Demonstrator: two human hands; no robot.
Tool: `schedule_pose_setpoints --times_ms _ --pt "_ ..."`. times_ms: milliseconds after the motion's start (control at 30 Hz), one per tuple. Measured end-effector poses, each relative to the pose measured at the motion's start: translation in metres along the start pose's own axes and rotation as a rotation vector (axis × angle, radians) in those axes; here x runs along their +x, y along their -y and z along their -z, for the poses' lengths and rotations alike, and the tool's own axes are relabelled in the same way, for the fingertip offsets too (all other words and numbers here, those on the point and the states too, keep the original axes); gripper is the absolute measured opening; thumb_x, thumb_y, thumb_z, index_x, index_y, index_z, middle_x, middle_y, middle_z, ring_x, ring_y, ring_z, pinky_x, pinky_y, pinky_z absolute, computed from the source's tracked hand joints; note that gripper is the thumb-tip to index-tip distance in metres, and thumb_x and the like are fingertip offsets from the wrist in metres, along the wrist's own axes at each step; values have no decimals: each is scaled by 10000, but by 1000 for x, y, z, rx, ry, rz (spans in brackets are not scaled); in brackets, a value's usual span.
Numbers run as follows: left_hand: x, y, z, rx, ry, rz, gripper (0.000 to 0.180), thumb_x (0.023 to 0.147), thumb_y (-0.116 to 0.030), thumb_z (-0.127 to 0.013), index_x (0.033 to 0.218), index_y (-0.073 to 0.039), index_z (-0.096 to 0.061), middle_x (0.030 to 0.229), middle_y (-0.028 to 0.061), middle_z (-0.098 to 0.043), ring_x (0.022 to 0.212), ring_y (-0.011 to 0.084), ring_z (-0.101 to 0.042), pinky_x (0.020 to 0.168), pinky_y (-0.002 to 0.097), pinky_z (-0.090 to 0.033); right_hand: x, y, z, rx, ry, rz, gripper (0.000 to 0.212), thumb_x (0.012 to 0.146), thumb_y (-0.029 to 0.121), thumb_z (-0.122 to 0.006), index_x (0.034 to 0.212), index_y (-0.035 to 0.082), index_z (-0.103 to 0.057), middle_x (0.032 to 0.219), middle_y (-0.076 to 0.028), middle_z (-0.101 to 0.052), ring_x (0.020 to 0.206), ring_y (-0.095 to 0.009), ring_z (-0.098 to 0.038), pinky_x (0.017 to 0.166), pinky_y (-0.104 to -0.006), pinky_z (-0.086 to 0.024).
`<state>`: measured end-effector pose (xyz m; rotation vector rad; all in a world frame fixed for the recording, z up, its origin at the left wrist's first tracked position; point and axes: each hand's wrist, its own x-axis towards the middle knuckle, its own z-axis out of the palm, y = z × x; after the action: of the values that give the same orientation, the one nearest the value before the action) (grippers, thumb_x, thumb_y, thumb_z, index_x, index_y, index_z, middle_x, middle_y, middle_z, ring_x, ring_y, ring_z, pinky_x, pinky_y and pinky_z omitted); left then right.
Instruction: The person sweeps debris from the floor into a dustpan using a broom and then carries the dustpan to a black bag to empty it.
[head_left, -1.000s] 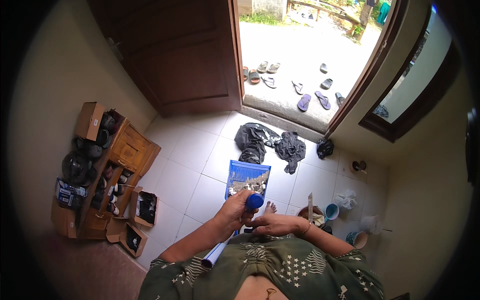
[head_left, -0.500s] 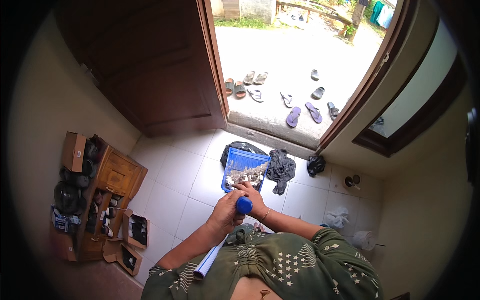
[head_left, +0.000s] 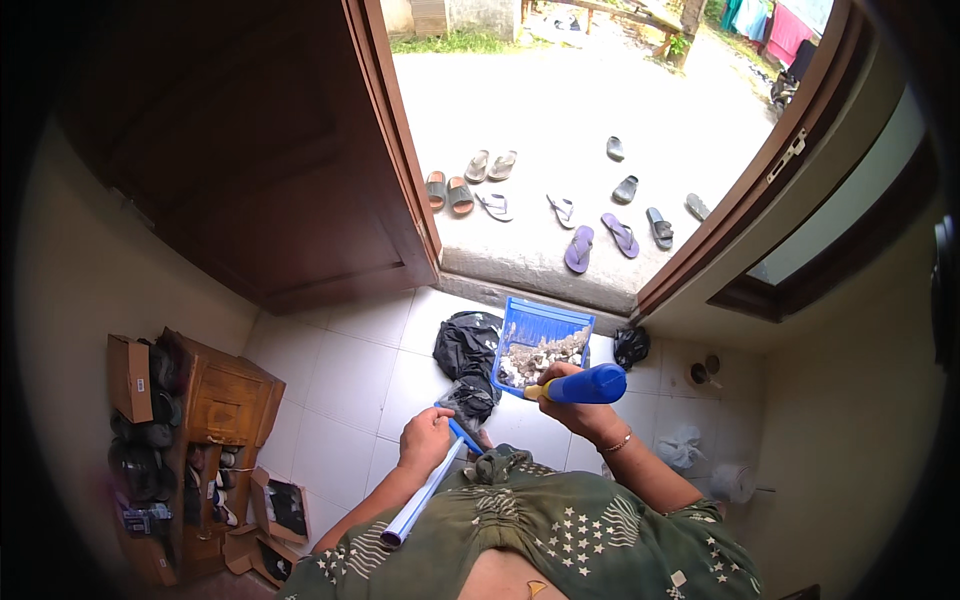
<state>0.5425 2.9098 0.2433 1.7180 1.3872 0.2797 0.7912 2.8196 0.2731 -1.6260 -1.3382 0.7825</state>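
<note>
Strong daylight enters at upper centre, bleaching the pale outdoor ground [head_left: 560,100] to near-white glare. The dark brown panelled wooden door [head_left: 270,160] at upper left sits in deep shadow, while glossy white floor tiles [head_left: 345,370] catch sheen. Black fisheye vignetting swallows the corners; lower-left detail looks soft.
</note>
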Motion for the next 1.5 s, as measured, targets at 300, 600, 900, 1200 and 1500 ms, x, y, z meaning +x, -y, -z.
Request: schedule_pose_setpoints --times_ms 300,600,900,1200,1500 --pt "18 76 54 438 569 -352 195 751 -226 -597 645 -64 -618 677 127 -604 694 282 -596 646 368 -459 18 11 88 189 -73 -205 209 692 -43 -654 870 19 -563 863 -81 -605 892 -164 -586 804 -289 -473" --pt "26 44 84 296 543 -210 189 732 -183 -628 612 -51 -566 639 124 -557 640 287 -553 603 386 -429 54 -28 142 234 -109 -152 200 704 -37 -662 874 7 -567 910 -110 -611 936 -179 -579 832 -300 -463" --pt "112 -47 37 331 -192 -265 183 698 -74 -660 602 -27 -512 604 117 -487 564 290 -461 538 404 -367 129 -91 216 184 63 -140 214 692 -38 -667 875 2 -564 921 -132 -631 922 -193 -603 801 -302 -481" --pt "184 -164 62 335 -245 -219 193 711 -52 -620 579 -14 -485 576 126 -529 552 286 -512 534 375 -399 212 -108 283 23 65 4 208 668 26 -642 863 24 -570 848 -114 -590 792 -193 -574 716 -295 -446" --pt "279 -199 33 298 -187 -402 252 646 -27 -648 533 -25 -423 537 115 -497 502 286 -490 466 365 -369 288 -147 338 114 -194 -115 266 679 -119 -602 901 4 -523 958 -114 -564 983 -196 -548 864 -298 -449"
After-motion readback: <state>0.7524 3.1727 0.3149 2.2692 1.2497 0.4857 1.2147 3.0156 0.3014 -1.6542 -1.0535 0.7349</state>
